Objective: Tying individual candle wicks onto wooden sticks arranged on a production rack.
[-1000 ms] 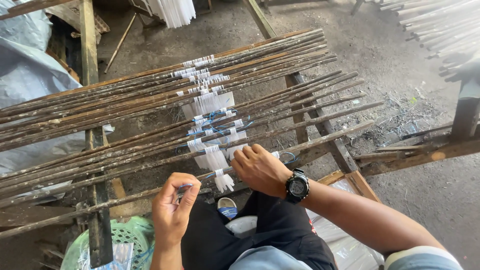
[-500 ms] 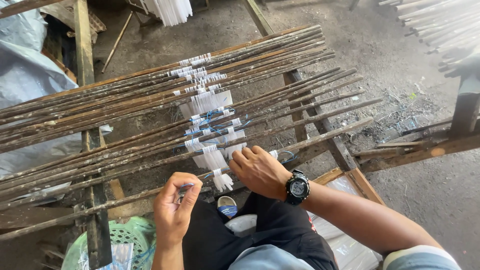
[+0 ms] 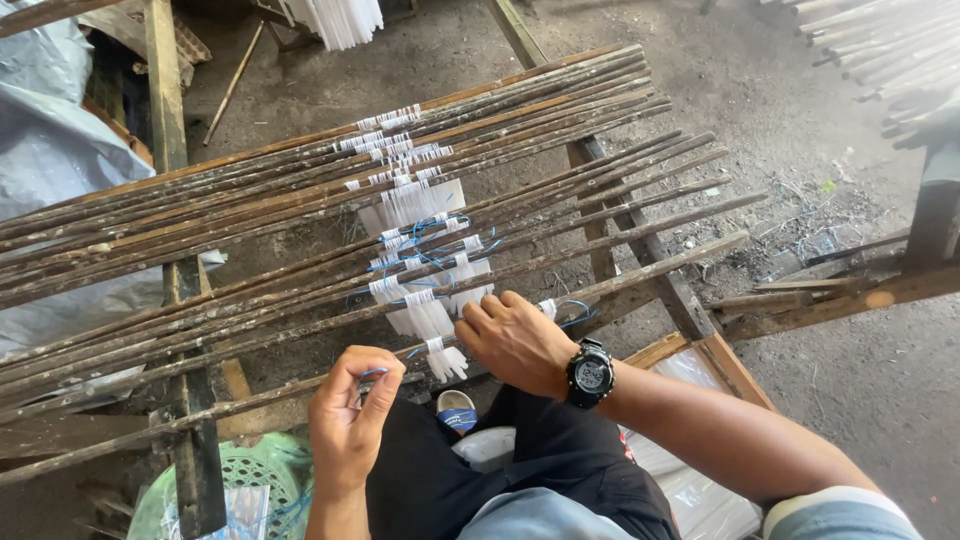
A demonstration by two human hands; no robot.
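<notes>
Wooden sticks [image 3: 300,220] lie side by side across a rough rack, fanning from 9 o'clock toward 2 o'clock, with white strip bundles [image 3: 425,310] tied among them by blue string [image 3: 420,232]. The left hand [image 3: 348,420], at 7 o'clock, is pinched narrow, thumb and fingertips closed on a thin blue thread [image 3: 385,368] just below the nearest stick. The right hand [image 3: 515,340], wearing a black watch [image 3: 590,372], rests curled on that nearest stick at 6 o'clock, beside the lowest white bundle; whether it grips anything cannot be told. A rack post [image 3: 185,300] runs under the sticks at 8 o'clock, and a second beam [image 3: 640,260] crosses beneath them toward 4 o'clock. The sticks' free ends stop short at 2 o'clock, where bare dirt floor [image 3: 780,110] lies open. A green basket [image 3: 250,480] sits by the left knee, close against the post, leaving little room there. A grey tarp [image 3: 50,160] crowds the 9 o'clock edge.
</notes>
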